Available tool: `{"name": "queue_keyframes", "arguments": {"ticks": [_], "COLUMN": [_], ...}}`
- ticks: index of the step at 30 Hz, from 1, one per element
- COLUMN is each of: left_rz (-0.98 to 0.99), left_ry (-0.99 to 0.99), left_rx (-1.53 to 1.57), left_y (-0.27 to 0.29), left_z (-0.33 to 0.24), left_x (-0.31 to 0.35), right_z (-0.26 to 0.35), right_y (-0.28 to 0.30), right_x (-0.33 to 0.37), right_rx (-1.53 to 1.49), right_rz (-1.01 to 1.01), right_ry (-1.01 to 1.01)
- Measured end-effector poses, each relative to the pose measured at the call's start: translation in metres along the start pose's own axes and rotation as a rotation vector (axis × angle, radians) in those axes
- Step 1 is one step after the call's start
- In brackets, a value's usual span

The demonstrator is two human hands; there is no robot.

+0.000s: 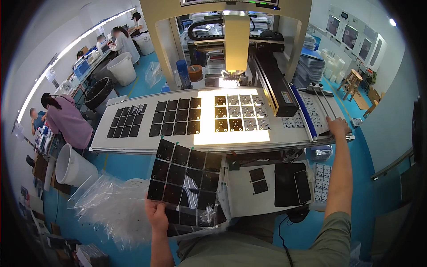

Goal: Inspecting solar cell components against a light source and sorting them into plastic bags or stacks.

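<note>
My left hand (157, 216) grips the lower left edge of a clear plastic sheet (183, 174) bearing rows of black square panels. This sheet is raised and tilted in front of the machine table, with further dark-panelled film below it. At the table's right end, my right hand (339, 127) is closed at the near end of a thin metal bar (324, 107); its fingertips are only partly visible. Beside that bar lies a long blue-and-white roller (303, 111). Sheets of black squares (175, 116) lie on the white machine table (147, 140), and another sheet (240, 112) rests over its lit area.
A machine head (236, 42) and black rail (273, 84) stand over the table. Below it, a phone (302, 187) lies on a black pad (284, 178) on a shelf. Crumpled clear plastic (113, 209) and a white bin (73, 164) are at left; co-workers (66, 118) sit beyond.
</note>
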State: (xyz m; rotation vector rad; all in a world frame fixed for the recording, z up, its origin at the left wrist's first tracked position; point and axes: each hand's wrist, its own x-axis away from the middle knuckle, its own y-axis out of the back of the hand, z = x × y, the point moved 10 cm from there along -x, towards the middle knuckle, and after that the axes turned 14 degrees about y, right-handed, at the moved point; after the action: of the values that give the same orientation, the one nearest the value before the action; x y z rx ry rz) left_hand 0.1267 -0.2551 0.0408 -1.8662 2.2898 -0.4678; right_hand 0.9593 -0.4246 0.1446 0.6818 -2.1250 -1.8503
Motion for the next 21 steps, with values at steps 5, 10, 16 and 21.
{"name": "queue_keyframes", "arguments": {"ticks": [5, 10, 16, 21], "left_rz": [0.033, 0.037, 0.028, -0.044], "left_ry": [0.018, 0.018, 0.014, -0.005], "left_rx": [-0.032, -0.03, -0.023, 0.032], "left_y": [-0.008, -0.008, -0.001, 0.005], "left_z": [0.0, 0.001, 0.004, 0.004], "left_x": [0.0, 0.0, -0.001, 0.0], "right_z": [-0.001, 0.006, 0.005, -0.001], "right_y": [-0.004, -0.008, -0.006, -0.003], "right_x": [0.0, -0.001, -0.002, -0.002], "right_rx": [0.0, -0.027, -0.037, 0.011], "right_rz": [0.074, 0.1, 0.046, 0.012], "right_ry": [-0.016, 0.047, 0.056, 0.004]}}
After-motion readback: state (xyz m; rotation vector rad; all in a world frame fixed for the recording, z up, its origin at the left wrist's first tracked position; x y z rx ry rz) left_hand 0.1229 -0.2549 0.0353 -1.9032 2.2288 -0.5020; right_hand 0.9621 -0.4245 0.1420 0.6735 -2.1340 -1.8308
